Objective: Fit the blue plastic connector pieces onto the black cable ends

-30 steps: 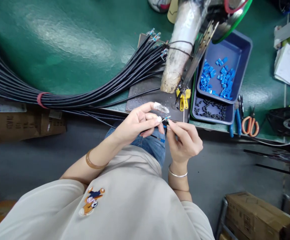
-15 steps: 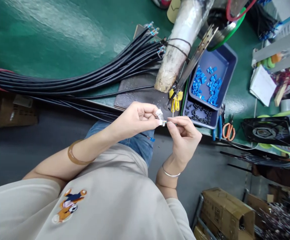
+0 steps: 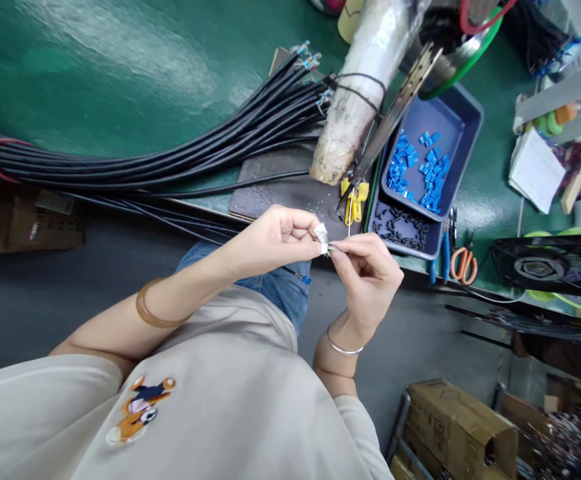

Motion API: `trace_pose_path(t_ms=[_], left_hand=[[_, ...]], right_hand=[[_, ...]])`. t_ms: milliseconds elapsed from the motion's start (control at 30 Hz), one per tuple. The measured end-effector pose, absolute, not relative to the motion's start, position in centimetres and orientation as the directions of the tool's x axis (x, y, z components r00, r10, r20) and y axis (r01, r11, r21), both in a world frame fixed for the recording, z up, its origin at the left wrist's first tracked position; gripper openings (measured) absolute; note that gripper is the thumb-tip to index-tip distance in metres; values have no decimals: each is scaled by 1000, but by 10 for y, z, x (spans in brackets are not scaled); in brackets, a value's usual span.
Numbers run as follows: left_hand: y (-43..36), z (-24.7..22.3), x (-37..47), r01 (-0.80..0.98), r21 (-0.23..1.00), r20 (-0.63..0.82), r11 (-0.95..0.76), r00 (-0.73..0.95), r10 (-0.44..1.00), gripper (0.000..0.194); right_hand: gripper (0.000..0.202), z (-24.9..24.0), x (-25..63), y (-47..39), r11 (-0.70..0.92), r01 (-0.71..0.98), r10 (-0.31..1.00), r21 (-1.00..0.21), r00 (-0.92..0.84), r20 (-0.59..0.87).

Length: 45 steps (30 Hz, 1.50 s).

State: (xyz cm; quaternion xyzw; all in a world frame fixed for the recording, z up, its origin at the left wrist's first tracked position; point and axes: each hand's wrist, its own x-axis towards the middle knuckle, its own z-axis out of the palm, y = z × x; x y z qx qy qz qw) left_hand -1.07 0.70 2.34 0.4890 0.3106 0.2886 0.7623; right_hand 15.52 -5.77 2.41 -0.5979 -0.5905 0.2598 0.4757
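Close above the bench edge, my left hand (image 3: pixel 290 237) is closed in a pinch on a cable end, with white wrapping (image 3: pixel 321 235) showing at its fingertips. Thin coloured wires (image 3: pixel 332 248) stick out of that end. My right hand (image 3: pixel 370 267) meets it from the other side, thumb and forefinger pinched on the wires. Most of the cable is hidden behind my left hand. Below the hands, a black cable tip with a blue connector (image 3: pixel 304 279) hangs in front of my jeans. A yellow tool (image 3: pixel 354 201) stands just beyond my right fingers.
A thick bundle of black cables (image 3: pixel 170 167) runs along the green bench (image 3: pixel 95 80). A plastic-wrapped post (image 3: pixel 347 113) juts over it. At right are a bin (image 3: pixel 467 143) of blue connectors, small black parts (image 3: pixel 400 227), blue-handled pliers (image 3: pixel 445 253), orange-handled scissors (image 3: pixel 464 265) and a fan (image 3: pixel 545 265).
My right fingertips have moved slightly left, closer to the white wrapping, so less of the wires shows between the hands. The left hand keeps its pinch. The view has shifted slightly.
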Motion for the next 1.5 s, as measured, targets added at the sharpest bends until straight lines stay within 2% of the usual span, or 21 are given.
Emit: trace_pose_path(t_ms=[67,167,300,400,467,533,600,667,833,1067,1500], left_hand=[[8,23,-11,-132,924,-190,360,657,729,15],[8,23,-11,-123,927,-183,355,676,714,14],[10,23,-13,-122,931,-165,345,701,694,12],[10,23,-14,-86,941,-161,328,738,655,12],[9,22,-14,-73,948,-156,310,743,651,11],[8,21,-13,-88,952,-146,293,710,689,11],[6,19,-11,-113,954,-138,277,655,743,12],[4,19,-10,-126,957,-133,260,608,783,14],[2,23,-8,-101,979,-89,179,573,814,11],[-1,19,-4,-74,997,26,14,510,860,8],[-5,16,-5,-38,997,81,-72,486,870,8]], right_hand=[[5,24,155,-58,124,438,962,-890,169,217],[9,20,157,-55,76,315,981,-946,147,128],[13,12,161,-50,11,139,999,-990,49,18],[14,10,163,-49,-4,93,1000,-996,-9,-4],[11,11,163,-50,23,95,999,-995,41,27],[5,15,162,-52,71,139,977,-988,191,97],[7,19,159,-55,99,236,922,-967,343,178],[9,23,155,-58,83,335,882,-939,413,226],[3,25,146,-63,104,380,883,-919,390,261],[7,19,138,-62,130,464,864,-876,380,330],[5,17,132,-57,141,330,853,-933,438,284]])
